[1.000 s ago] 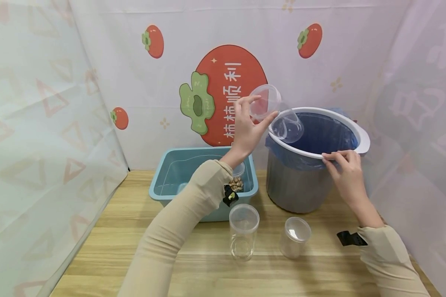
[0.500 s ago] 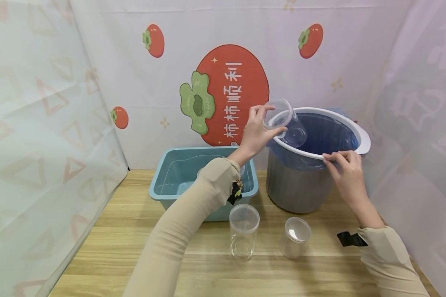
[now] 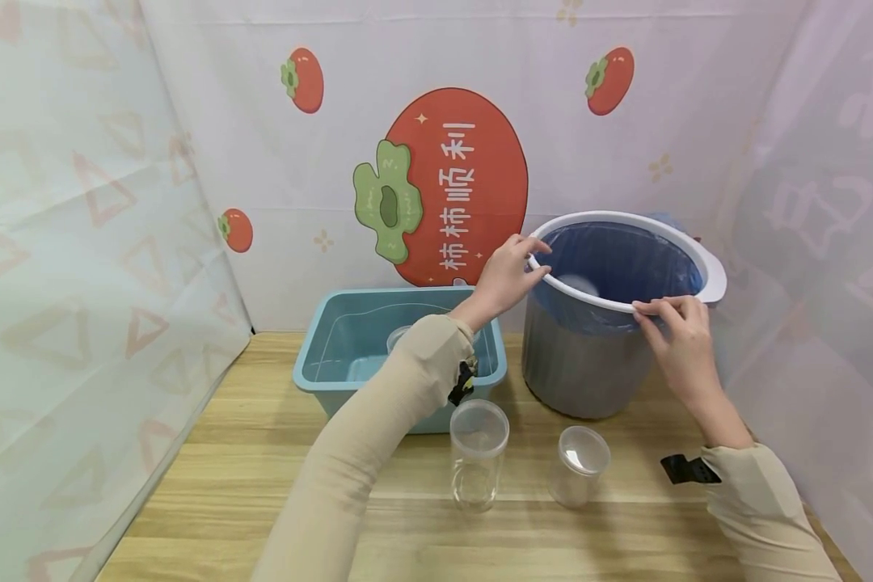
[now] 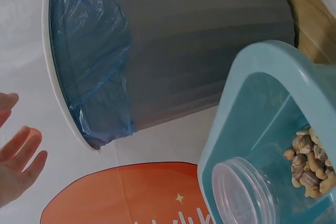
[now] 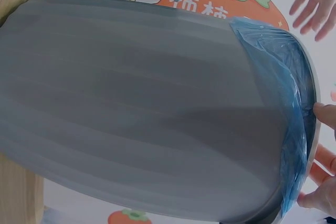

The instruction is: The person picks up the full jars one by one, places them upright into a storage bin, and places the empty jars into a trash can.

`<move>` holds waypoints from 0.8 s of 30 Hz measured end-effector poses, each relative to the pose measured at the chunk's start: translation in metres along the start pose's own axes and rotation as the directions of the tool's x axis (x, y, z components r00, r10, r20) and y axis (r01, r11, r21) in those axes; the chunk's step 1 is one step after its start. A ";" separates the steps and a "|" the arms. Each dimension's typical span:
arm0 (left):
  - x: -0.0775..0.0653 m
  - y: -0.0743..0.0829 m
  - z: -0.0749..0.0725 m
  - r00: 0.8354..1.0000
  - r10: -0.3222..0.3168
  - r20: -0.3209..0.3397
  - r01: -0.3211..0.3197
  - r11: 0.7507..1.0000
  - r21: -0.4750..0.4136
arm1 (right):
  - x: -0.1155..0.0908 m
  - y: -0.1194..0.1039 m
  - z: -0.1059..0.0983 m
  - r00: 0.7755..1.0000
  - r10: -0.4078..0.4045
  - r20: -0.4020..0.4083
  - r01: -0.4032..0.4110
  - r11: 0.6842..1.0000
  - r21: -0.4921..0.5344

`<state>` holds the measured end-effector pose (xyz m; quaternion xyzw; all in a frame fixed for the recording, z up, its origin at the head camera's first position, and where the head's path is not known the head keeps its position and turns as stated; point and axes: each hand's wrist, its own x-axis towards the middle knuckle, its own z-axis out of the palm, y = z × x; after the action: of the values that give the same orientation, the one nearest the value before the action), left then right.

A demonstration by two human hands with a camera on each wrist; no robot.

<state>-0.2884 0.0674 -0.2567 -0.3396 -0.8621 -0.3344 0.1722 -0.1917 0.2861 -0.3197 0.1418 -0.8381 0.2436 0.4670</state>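
Note:
My left hand (image 3: 509,271) hovers at the left rim of the grey trash can (image 3: 575,364), fingers spread and holding nothing. In the left wrist view its fingers (image 4: 23,163) are apart from the can. My right hand (image 3: 672,331) pinches the white rim at the front right, thumb and fingers on the rim and the blue bag (image 5: 294,103) folded over it. A clear plastic jar (image 3: 578,284) shows faintly inside the lined can, mostly hidden by the front rim.
A teal basin (image 3: 400,386) stands left of the can. It holds a clear jar (image 4: 244,192) and brown nut-like pieces (image 4: 310,163). A tall lidded clear jar (image 3: 478,461) and a shorter one (image 3: 576,473) stand in front on the wooden table (image 3: 247,493).
My left hand has moved right and down to the trash can and let go of the clear jar, which has dropped inside. The right hand has stayed on the rim.

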 end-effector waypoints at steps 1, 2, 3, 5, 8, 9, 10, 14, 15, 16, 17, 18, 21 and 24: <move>-0.002 -0.002 -0.001 1.000 0.007 0.014 -0.007 1.000 -0.001 | 0.000 0.000 0.000 1.000 0.001 0.000 -0.001 1.000 0.001; -0.005 -0.004 -0.003 1.000 0.014 0.027 -0.014 1.000 -0.007 | 0.000 0.000 0.000 1.000 0.001 0.001 -0.001 1.000 0.000; -0.009 -0.006 -0.004 0.999 0.022 0.041 -0.021 1.000 -0.015 | 0.000 0.000 0.000 1.000 0.001 0.002 -0.001 1.000 -0.001; -0.015 -0.009 -0.007 0.997 0.036 0.071 -0.033 0.999 -0.042 | 0.001 0.000 0.001 1.000 0.001 0.002 -0.001 1.000 -0.003; -0.026 -0.013 -0.011 0.990 0.053 0.128 -0.043 0.996 -0.084 | 0.001 0.000 0.001 1.000 0.001 0.001 -0.001 1.000 0.000; -0.030 -0.014 -0.012 0.987 0.061 0.147 -0.047 0.994 -0.095 | 0.001 0.000 0.001 1.000 -0.001 0.000 0.001 1.000 0.001; -0.033 -0.015 -0.013 0.984 0.069 0.165 -0.051 0.993 -0.106 | 0.001 -0.001 0.001 1.000 -0.003 -0.004 0.003 1.000 0.003; -0.045 -0.017 -0.017 0.971 0.091 0.222 -0.061 0.988 -0.141 | 0.000 -0.002 0.001 1.000 -0.012 -0.014 0.012 1.000 0.008; -0.048 -0.017 -0.017 0.968 0.096 0.231 -0.062 0.987 -0.150 | 0.000 -0.002 0.001 1.000 -0.012 -0.014 0.013 1.000 0.008; -0.051 -0.017 -0.018 0.966 0.100 0.238 -0.063 0.985 -0.160 | 0.000 -0.002 0.001 1.000 -0.013 -0.013 0.013 1.000 0.008; -0.054 -0.017 -0.019 0.964 0.103 0.246 -0.062 0.984 -0.169 | 0.000 -0.002 0.001 1.000 -0.012 -0.012 0.012 1.000 0.008; -0.056 -0.017 -0.020 0.962 0.109 0.251 -0.065 0.982 -0.176 | 0.000 -0.002 0.001 1.000 -0.012 -0.011 0.012 1.000 0.008; -0.065 -0.018 -0.022 0.955 0.132 0.267 -0.082 0.978 -0.192 | 0.000 -0.001 0.001 1.000 -0.011 -0.007 0.011 1.000 0.007; -0.074 -0.019 -0.023 0.945 0.156 0.288 -0.099 0.974 -0.206 | 0.000 -0.001 0.001 1.000 -0.005 -0.002 0.005 1.000 0.008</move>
<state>-0.2475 0.0063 -0.2876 -0.4568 -0.8188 -0.3467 0.0267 -0.1917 0.2848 -0.3193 0.1457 -0.8364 0.2458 0.4677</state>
